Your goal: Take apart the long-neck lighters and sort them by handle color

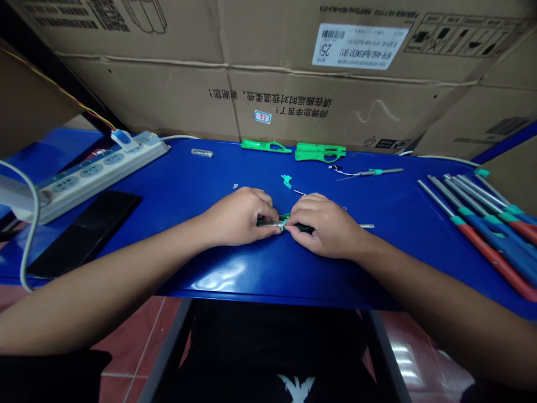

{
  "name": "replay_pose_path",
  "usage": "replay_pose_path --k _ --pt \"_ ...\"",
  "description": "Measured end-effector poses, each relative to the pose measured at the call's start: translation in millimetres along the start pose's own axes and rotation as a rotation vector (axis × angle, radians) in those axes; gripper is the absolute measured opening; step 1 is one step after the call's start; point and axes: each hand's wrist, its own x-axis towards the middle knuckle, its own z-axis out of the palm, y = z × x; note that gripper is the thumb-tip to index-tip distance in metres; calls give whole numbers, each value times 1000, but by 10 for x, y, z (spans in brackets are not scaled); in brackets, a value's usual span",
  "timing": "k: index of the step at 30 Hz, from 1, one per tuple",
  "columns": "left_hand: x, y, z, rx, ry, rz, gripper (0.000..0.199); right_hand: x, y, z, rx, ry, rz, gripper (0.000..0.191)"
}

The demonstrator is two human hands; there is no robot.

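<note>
Over the middle of the blue table, both hands are closed on a half-hidden stick lighter [274, 224] with dark, green and clear parts. My left hand [247, 217] grips its left end between thumb and fingers. My right hand [321, 225] pinches its right portion, the fingertips of both hands nearly meeting. A metal tube [367, 226] sticks out to the right from behind my right hand; whether it belongs to the lighter is hidden. Just beyond the fingers lie a small turquoise plastic piece [287, 181] and a thin metal pin [299, 192].
Green casing pieces [265, 146] lie along the cardboard box [168, 89] at the back. A wired metal tube [388, 171] and a clear cylinder [202, 153] are nearer. Several stick lighters [482, 238] lie right; a power strip [94, 168] and black phone [86, 232] are left.
</note>
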Motion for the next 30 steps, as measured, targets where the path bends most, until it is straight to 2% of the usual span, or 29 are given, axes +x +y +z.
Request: replay_pose_path --k 7,15,21,26,30 --pt "-13 19 -3 10 -1 -22 17 1 -2 2 36 -8 34 14" --pt "8 22 -59 46 -19 -32 16 15 72 -137 19 -14 77 12" --pt "1 28 -68 57 -17 -26 13 23 80 -146 -39 -99 6 14" --pt "5 54 -63 30 -7 -24 14 52 90 -103 45 -121 -13 9" --pt "-6 -53 -146 -82 -15 -24 22 57 116 -108 -1 -115 -57 11"
